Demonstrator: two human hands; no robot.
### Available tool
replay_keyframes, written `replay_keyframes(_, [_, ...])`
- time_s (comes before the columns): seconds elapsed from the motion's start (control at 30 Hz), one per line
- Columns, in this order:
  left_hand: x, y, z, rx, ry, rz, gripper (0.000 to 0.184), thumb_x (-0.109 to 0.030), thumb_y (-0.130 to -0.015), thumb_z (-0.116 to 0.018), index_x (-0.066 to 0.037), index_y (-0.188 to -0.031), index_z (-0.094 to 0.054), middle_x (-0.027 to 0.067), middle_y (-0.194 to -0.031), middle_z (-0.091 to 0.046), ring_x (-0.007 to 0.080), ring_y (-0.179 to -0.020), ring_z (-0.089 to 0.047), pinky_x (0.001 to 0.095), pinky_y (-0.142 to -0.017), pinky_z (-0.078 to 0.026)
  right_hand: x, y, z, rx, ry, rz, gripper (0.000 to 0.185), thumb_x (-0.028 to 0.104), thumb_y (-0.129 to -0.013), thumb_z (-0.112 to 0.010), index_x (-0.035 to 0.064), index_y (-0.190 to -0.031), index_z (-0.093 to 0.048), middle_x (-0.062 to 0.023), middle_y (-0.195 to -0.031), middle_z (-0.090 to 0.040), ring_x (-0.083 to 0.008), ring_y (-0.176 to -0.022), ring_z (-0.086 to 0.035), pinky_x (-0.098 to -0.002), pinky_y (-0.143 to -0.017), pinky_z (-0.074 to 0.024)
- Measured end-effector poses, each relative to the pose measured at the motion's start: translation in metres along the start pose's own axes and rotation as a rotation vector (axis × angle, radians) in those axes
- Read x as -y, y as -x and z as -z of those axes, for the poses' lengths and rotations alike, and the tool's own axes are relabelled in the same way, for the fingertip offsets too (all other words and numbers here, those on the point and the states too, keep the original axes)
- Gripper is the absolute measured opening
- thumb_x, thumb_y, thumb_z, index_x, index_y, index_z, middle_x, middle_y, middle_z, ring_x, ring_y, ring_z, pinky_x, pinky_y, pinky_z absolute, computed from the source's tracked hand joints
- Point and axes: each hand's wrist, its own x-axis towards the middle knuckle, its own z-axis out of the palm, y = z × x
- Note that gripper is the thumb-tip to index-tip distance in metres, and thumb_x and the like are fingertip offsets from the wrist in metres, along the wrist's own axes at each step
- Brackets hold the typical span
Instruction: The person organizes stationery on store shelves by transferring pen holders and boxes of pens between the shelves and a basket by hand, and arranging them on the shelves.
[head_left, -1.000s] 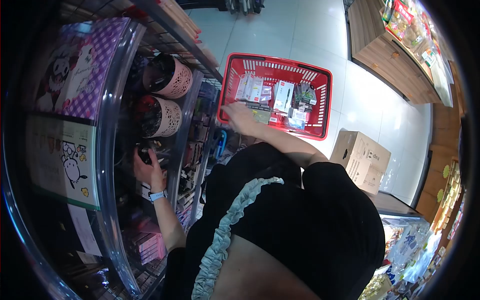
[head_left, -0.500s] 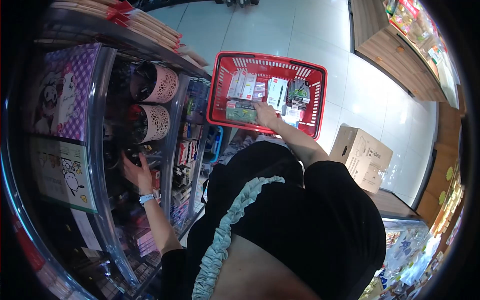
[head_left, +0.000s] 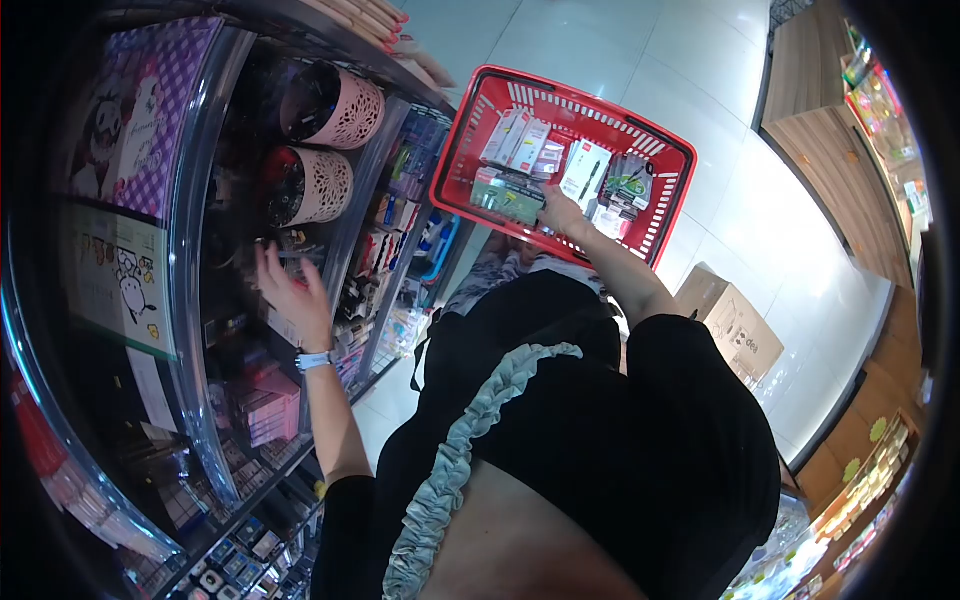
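My left hand (head_left: 293,295) is inside the shelf on the left, fingers spread and holding nothing, below two pink lace-patterned round holders (head_left: 323,187). A light watch is on that wrist. My right hand (head_left: 565,213) reaches into the red basket (head_left: 676,205), its fingers curled at the right end of a green box (head_left: 508,197). The fingertips are partly hidden. White boxes (head_left: 516,140), a white box with a pen picture (head_left: 585,170) and dark green packs (head_left: 630,182) lie in the basket around that hand.
A purple checked box (head_left: 150,120) and a cartoon-print box (head_left: 125,285) stand on the near left shelf. A cardboard carton (head_left: 730,325) sits on the tiled floor at the right, beyond which are wooden drawers (head_left: 845,175). Pink boxes (head_left: 270,405) lie low in the shelf.
My left hand has come away from a dark item and its fingers have spread. My right hand has moved into the basket to the green box. The view has shifted.
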Motion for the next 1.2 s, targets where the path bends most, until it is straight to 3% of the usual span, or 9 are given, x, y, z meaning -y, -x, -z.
replay_keyframes(0.1, [-0.019, 0.031, -0.022, 0.005, 0.198, -0.114, 0.042, -0.013, -0.086, -0.058, -0.001, -0.126, -0.049, 0.0209, -0.127, -0.051, 0.0364, -0.117, -0.049, 0.0438, -0.097, -0.039, -0.006, -0.011, -0.003, 0.057, 0.069, -0.015, 0.063, 0.025, -0.076, -0.067, 0.0069, -0.132, -0.044, -0.0163, -0.124, -0.051, -0.0331, -0.114, -0.054, -0.0403, -0.096, -0.0451])
replay_keyframes(0.17, [-0.033, 0.062, -0.040, 0.329, 0.445, 0.122, 0.042, -0.012, -0.085, -0.059, 0.000, -0.124, -0.050, 0.0210, -0.118, -0.056, 0.0366, -0.108, -0.056, 0.0426, -0.090, -0.044, -0.003, -0.008, 0.000, 0.029, 0.071, 0.004, 0.057, 0.029, -0.077, -0.068, 0.0057, -0.126, -0.049, -0.0158, -0.121, -0.052, -0.0336, -0.108, -0.057, -0.0417, -0.093, -0.0467])
replay_keyframes(0.23, [-0.054, 0.081, -0.051, 0.609, 0.407, 0.123, 0.044, -0.014, -0.085, -0.061, -0.001, -0.125, -0.049, 0.0209, -0.115, -0.058, 0.0372, -0.104, -0.058, 0.0427, -0.087, -0.047, 0.011, -0.002, 0.012, 0.031, 0.107, -0.015, 0.053, 0.030, -0.077, -0.068, 0.0048, -0.121, -0.052, -0.0161, -0.121, -0.053, -0.0343, -0.105, -0.058, -0.0423, -0.090, -0.0476])
replay_keyframes(0.4, [-0.060, 0.128, -0.089, 1.002, 0.403, -0.134, 0.053, -0.028, -0.085, -0.063, -0.002, -0.129, -0.047, 0.0222, -0.124, -0.055, 0.0379, -0.115, -0.053, 0.0435, -0.094, -0.044, 0.015, 0.008, 0.016, -0.028, 0.091, 0.172, 0.042, 0.029, -0.078, -0.069, 0.0043, -0.110, -0.058, -0.0161, -0.110, -0.059, -0.0350, -0.098, -0.061, -0.0431, -0.084, -0.0490])
replay_keyframes(0.73, [-0.085, 0.109, -0.102, 1.085, 0.604, 0.181, 0.056, -0.030, -0.085, -0.064, 0.001, -0.128, -0.048, 0.0220, -0.121, -0.058, 0.0315, -0.109, -0.059, 0.0388, -0.092, -0.047, 0.012, 0.001, 0.027, -0.029, -0.080, 0.202, 0.037, 0.026, -0.079, -0.070, 0.0012, -0.104, -0.063, -0.0122, -0.084, -0.067, -0.0284, -0.078, -0.066, -0.0383, -0.070, -0.0520])
replay_keyframes(0.87, [-0.097, 0.109, -0.126, 0.936, 0.948, 0.470, 0.059, -0.029, -0.084, -0.068, 0.004, -0.129, -0.047, 0.0190, -0.120, -0.059, 0.0238, -0.105, -0.061, 0.0339, -0.090, -0.047, 0.031, 0.027, 0.053, 0.266, -0.887, 0.074, 0.034, 0.024, -0.087, -0.067, -0.0032, -0.107, -0.062, -0.0041, -0.080, -0.063, -0.0078, -0.064, -0.059, -0.0216, -0.058, -0.0480])
replay_keyframes(0.97, [-0.109, 0.101, -0.131, 0.921, 1.323, 0.788, 0.053, -0.024, -0.084, -0.071, 0.003, -0.125, -0.051, 0.0125, -0.118, -0.061, 0.0187, -0.104, -0.059, 0.0308, -0.090, -0.047, 0.068, 0.053, 0.069, 0.453, -0.984, 0.109, 0.031, 0.024, -0.086, -0.066, -0.0043, -0.098, -0.064, -0.0059, -0.078, -0.064, -0.0102, -0.061, -0.060, -0.0232, -0.055, -0.0491])
replay_keyframes(1.07, [-0.122, 0.089, -0.124, 0.899, 1.629, 1.164, 0.037, -0.018, -0.087, -0.067, -0.003, -0.119, -0.055, 0.0069, -0.115, -0.061, 0.0169, -0.103, -0.060, 0.0314, -0.088, -0.049, 0.081, 0.059, 0.052, 0.564, -0.902, 0.200, 0.037, 0.027, -0.088, -0.065, -0.0033, -0.108, -0.063, -0.0040, -0.079, -0.063, -0.0084, -0.062, -0.058, -0.0217, -0.056, -0.0459])
replay_keyframes(1.2, [-0.120, 0.092, -0.117, 0.823, 1.545, 1.229, 0.036, -0.015, -0.087, -0.067, -0.003, -0.118, -0.055, 0.0074, -0.114, -0.062, 0.0187, -0.103, -0.061, 0.0326, -0.086, -0.051, 0.069, 0.041, 0.028, 0.437, -0.599, 0.289, 0.046, 0.044, -0.091, -0.057, -0.0001, -0.101, -0.066, -0.0034, -0.076, -0.063, -0.0108, -0.068, -0.059, -0.0274, -0.064, -0.0482])
